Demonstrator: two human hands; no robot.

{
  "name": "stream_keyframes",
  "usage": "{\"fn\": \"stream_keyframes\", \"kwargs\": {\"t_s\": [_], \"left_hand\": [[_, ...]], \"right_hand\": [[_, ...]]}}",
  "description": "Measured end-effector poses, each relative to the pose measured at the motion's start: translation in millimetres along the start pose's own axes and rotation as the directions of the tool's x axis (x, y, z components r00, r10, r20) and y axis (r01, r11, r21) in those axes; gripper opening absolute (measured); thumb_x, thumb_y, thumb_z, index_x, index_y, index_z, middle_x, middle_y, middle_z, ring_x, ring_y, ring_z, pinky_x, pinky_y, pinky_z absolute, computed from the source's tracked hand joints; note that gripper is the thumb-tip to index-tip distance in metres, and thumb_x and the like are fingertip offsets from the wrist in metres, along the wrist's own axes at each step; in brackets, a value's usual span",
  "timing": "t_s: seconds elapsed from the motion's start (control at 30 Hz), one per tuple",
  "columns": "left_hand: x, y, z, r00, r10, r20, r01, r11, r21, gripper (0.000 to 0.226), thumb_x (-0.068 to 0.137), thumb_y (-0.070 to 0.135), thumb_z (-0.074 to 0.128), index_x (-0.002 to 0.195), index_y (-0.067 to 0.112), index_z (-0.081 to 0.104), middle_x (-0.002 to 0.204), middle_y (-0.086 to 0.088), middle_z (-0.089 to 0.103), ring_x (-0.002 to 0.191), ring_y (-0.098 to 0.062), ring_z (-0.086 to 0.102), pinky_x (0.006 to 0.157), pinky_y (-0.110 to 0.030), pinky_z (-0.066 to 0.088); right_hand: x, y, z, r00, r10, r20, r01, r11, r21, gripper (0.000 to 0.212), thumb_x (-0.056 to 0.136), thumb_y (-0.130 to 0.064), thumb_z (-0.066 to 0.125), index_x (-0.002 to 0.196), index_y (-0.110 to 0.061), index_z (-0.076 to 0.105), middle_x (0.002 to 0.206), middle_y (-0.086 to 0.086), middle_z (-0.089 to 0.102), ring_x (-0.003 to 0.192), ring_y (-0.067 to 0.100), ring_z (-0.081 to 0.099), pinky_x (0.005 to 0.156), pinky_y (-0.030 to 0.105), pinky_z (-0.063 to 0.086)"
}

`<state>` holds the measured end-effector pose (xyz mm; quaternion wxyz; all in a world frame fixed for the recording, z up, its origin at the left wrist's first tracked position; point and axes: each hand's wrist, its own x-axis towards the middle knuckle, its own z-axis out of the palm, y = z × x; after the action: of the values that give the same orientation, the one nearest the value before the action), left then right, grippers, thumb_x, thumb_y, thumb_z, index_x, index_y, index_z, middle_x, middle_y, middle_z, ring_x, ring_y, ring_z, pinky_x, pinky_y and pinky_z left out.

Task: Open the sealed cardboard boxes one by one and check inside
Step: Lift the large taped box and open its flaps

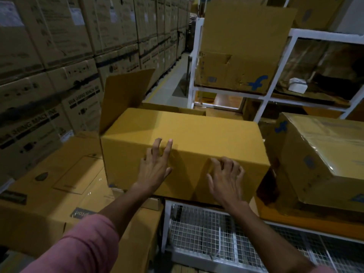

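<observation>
1. Head view: I see the box [183, 146] dead ahead, lying long side toward me, its near lower edge resting over the rim of a wire cage [206, 233].
2. My left hand [155, 170] lies flat against the box's near face, fingers straight and spread, two fingertips reaching over the top front edge. It has hold of nothing; it only presses the cardboard.
3. My right hand [226, 180] is on the same face, further right and lower, fingers bent like claws with the tips digging at the cardboard near a vertical seam. Whether they have caught an edge I cannot tell.
4. One flap [126, 97] stands up at the box's left end; the top surface facing me is closed, so I cannot see inside.
5. A pink sleeve [86, 245] covers my left upper arm.
6. To the right, just beside the box, sits a film-wrapped carton [319, 154] with a blue logo.
7. Behind, a white rack [275, 71] holds a tall carton [236, 56] with its flap raised; the next bay holds wrapped cardboard and a small white object [297, 85].
8. Left, a wall of stacked cartons [49, 66] printed "washing machine"; below them a flat carton [65, 178].
</observation>
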<state>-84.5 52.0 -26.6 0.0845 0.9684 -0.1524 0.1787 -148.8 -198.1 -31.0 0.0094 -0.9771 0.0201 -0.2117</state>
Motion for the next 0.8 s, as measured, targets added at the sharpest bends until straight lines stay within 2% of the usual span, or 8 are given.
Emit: {"fn": "stream_keyframes", "kwargs": {"t_s": [0.17, 0.23, 0.37, 0.43, 0.5, 0.6, 0.7, 0.8], "left_hand": [[-1, -1, 11, 0.996, -0.011, 0.091, -0.001, 0.992, 0.130, 0.065, 0.097, 0.063, 0.046, 0.148, 0.025, 0.031, 0.147, -0.009, 0.039, 0.126, -0.032, 0.040, 0.095, -0.051, 0.044], [6, 0, 10, 0.997, -0.015, 0.080, 0.003, 0.990, 0.142, 0.058, 0.100, 0.064, 0.036, 0.143, 0.026, 0.040, 0.142, -0.008, 0.044, 0.123, -0.032, 0.043, 0.092, -0.051, 0.044], [22, 3, 4, 0.998, 0.026, 0.063, -0.038, 0.979, 0.198, 0.048, 0.104, 0.059, 0.028, 0.125, 0.023, 0.051, 0.126, -0.009, 0.049, 0.107, -0.029, 0.053, 0.078, -0.046, 0.044], [30, 2, 3, 0.996, 0.032, 0.079, -0.042, 0.992, 0.121, 0.044, 0.105, 0.056, 0.029, 0.123, 0.021, 0.049, 0.123, -0.008, 0.045, 0.100, -0.026, 0.056, 0.067, -0.040, 0.045], [38, -1, 7, 0.993, 0.041, 0.109, -0.045, 0.998, 0.034, 0.039, 0.105, 0.053, 0.031, 0.124, 0.022, 0.043, 0.126, -0.007, 0.041, 0.109, -0.025, 0.051, 0.061, -0.038, 0.049], [47, -4, 11, 0.987, 0.082, 0.140, -0.062, 0.988, -0.141, 0.030, 0.104, 0.048, 0.035, 0.123, 0.025, 0.037, 0.125, -0.004, 0.036, 0.108, -0.022, 0.047, 0.069, -0.041, 0.056], [64, -12, 21, 0.971, 0.150, 0.187, -0.109, 0.971, -0.215, 0.033, 0.099, 0.051, 0.032, 0.122, 0.026, 0.036, 0.115, -0.001, 0.035, 0.092, -0.017, 0.045, 0.074, -0.038, 0.049], [82, -17, 37, 0.965, 0.195, 0.175, -0.136, 0.944, -0.300, 0.047, 0.095, 0.053, 0.036, 0.123, 0.018, 0.050, 0.101, -0.001, 0.040, 0.082, -0.016, 0.047, 0.071, -0.033, 0.040]], "right_hand": [[16, 0, 10, 0.998, 0.007, 0.065, -0.009, 0.999, 0.032, 0.046, 0.095, -0.050, 0.048, 0.133, -0.025, 0.050, 0.134, 0.009, 0.046, 0.125, 0.029, 0.039, 0.102, 0.053, 0.031], [22, 3, 12, 0.997, -0.002, 0.073, -0.001, 0.999, 0.044, 0.046, 0.095, -0.053, 0.040, 0.129, -0.026, 0.051, 0.132, 0.008, 0.046, 0.124, 0.028, 0.039, 0.102, 0.052, 0.031], [29, 11, 14, 0.996, -0.014, 0.090, 0.005, 0.995, 0.098, 0.046, 0.094, -0.058, 0.040, 0.127, -0.028, 0.051, 0.128, 0.007, 0.043, 0.122, 0.027, 0.037, 0.106, 0.053, 0.029], [35, 11, 13, 0.997, 0.002, 0.078, -0.012, 0.992, 0.129, 0.048, 0.095, -0.062, 0.040, 0.125, -0.027, 0.054, 0.122, 0.006, 0.044, 0.118, 0.026, 0.039, 0.105, 0.052, 0.031], [46, 6, 13, 0.997, 0.009, 0.081, -0.023, 0.985, 0.174, 0.051, 0.096, -0.064, 0.038, 0.122, -0.025, 0.058, 0.119, 0.005, 0.045, 0.115, 0.025, 0.042, 0.102, 0.049, 0.034], [68, -7, 15, 0.995, -0.021, 0.102, 0.004, 0.986, 0.167, 0.049, 0.098, -0.060, 0.039, 0.123, -0.023, 0.059, 0.121, 0.007, 0.048, 0.116, 0.026, 0.045, 0.102, 0.046, 0.038], [89, -26, 22, 0.987, -0.031, 0.156, 0.006, 0.987, 0.159, 0.047, 0.101, -0.053, 0.042, 0.131, -0.020, 0.056, 0.135, 0.010, 0.047, 0.127, 0.028, 0.043, 0.109, 0.046, 0.034], [106, -40, 34, 0.966, -0.063, 0.250, 0.023, 0.987, 0.161, 0.054, 0.101, -0.057, 0.034, 0.142, -0.023, 0.047, 0.153, 0.010, 0.038, 0.144, 0.028, 0.029, 0.117, 0.051, 0.023]]}}
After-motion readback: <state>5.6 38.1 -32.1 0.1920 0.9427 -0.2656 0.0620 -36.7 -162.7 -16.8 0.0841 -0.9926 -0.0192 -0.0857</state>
